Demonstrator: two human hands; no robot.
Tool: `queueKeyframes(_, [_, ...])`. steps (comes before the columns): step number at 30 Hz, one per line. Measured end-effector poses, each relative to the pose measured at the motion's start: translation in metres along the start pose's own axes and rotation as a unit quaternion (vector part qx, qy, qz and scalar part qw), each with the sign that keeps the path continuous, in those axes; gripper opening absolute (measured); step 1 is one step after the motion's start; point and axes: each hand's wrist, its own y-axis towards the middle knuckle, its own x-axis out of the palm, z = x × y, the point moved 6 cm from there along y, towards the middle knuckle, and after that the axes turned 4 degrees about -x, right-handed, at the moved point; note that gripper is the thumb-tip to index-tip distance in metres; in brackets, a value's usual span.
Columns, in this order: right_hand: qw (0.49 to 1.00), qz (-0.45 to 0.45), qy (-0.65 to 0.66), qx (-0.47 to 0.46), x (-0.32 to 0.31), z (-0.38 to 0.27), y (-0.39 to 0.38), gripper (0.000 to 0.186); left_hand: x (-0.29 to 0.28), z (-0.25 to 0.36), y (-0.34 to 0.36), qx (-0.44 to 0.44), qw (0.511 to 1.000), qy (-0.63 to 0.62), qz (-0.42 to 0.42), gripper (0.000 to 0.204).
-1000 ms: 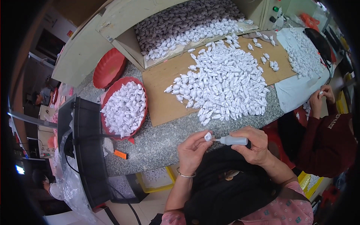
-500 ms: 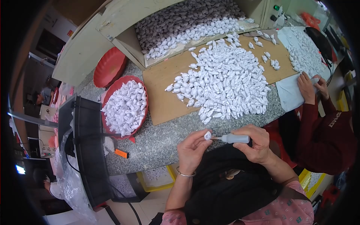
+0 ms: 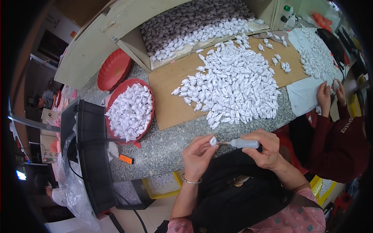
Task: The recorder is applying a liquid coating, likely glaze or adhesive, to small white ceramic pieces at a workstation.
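Observation:
A small white moulded piece [image 3: 213, 141] is pinched between the thumb and fingers of my left hand [image 3: 196, 155], above the granite worktop's front edge. My right hand [image 3: 264, 149] grips a translucent squeeze bottle [image 3: 243, 143] held sideways, its thin nozzle pointing left at the piece and at or very near it. Beyond my hands, a big heap of white pieces [image 3: 239, 85] lies on a tan board [image 3: 165, 105]. To the left, a red scalloped bowl [image 3: 144, 123] is piled with similar pieces, and an orange block [image 3: 125, 158] lies near my left forearm.
An empty red bowl [image 3: 110, 72] sits behind the full one. A shelf box [image 3: 128, 50] full of pieces backs the worktop [image 3: 147, 163]. A black bin [image 3: 89, 151] stands left, yellow trays [image 3: 180, 178] below. A co-worker's hands [image 3: 326, 95] are at the right beside a white cloth [image 3: 299, 101].
My hands have moved slightly, the piece shifting left and tilting while the bottle moves a little right. The co-worker's hands rose toward the cloth, then drew back down and rightward.

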Motion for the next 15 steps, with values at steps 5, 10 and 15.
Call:
queueKeyframes(5, [0.992, 0.042, 0.116, 0.04, 0.005, 0.011, -0.01, 0.026, -0.003, 0.002, -0.001, 0.029, 0.989, 0.133, 0.051, 0.032])
queueKeyframes(10, [0.91, 0.136, 0.353, 0.169, 0.03, 0.033, -0.021, 0.029, 0.006, 0.018, -0.001, 0.091, 0.957, 0.261, 0.083, 0.032])
queueKeyframes(15, [0.99, 0.048, 0.083, 0.105, 0.05, 0.026, -0.004, 0.041, 0.012, 0.029, -0.003, 0.142, 0.929, 0.326, 0.101, 0.027])
